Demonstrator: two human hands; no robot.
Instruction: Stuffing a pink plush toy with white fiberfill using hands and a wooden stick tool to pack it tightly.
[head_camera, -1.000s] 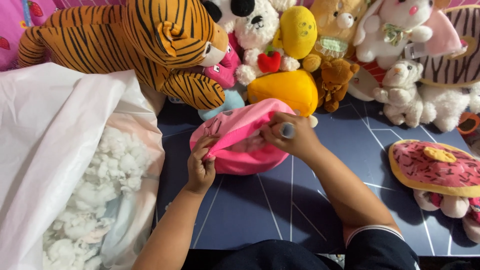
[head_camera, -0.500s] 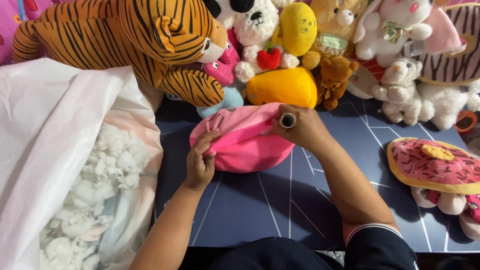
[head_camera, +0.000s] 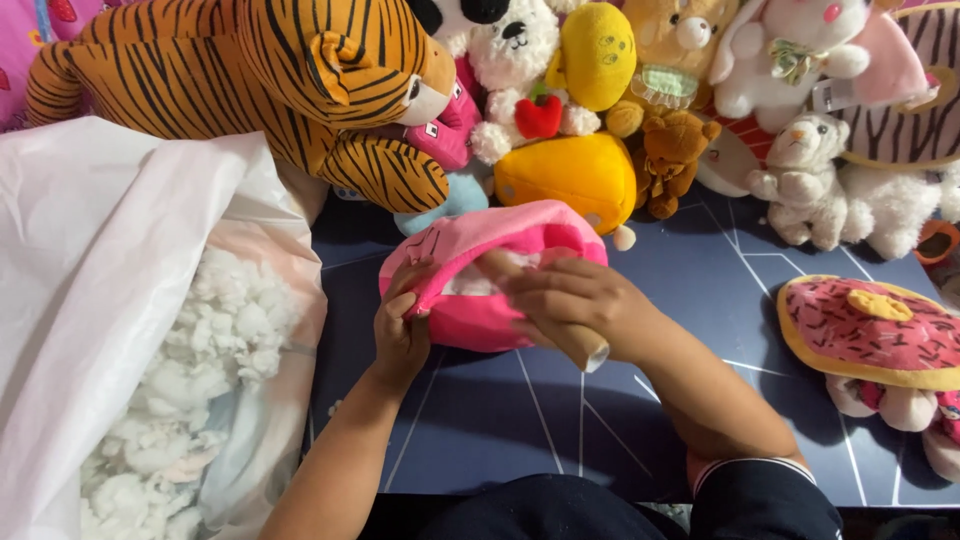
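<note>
Pink plush shell (head_camera: 480, 290) on the blue mat (head_camera: 560, 420): left hand (head_camera: 400, 335) pinches its opening's edge; right hand (head_camera: 570, 300) grips a cardboard tube (head_camera: 575, 340) angled into the opening, nearer the white stuffing (head_camera: 465, 283) inside.

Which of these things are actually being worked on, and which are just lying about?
In use: pink plush cover, held open by the left hand; cardboard tube gripped by the right hand, its end in the opening; white bag of stuffing.

Lying about: tiger toy; yellow plush; brown bear; doughnut plush.
</note>
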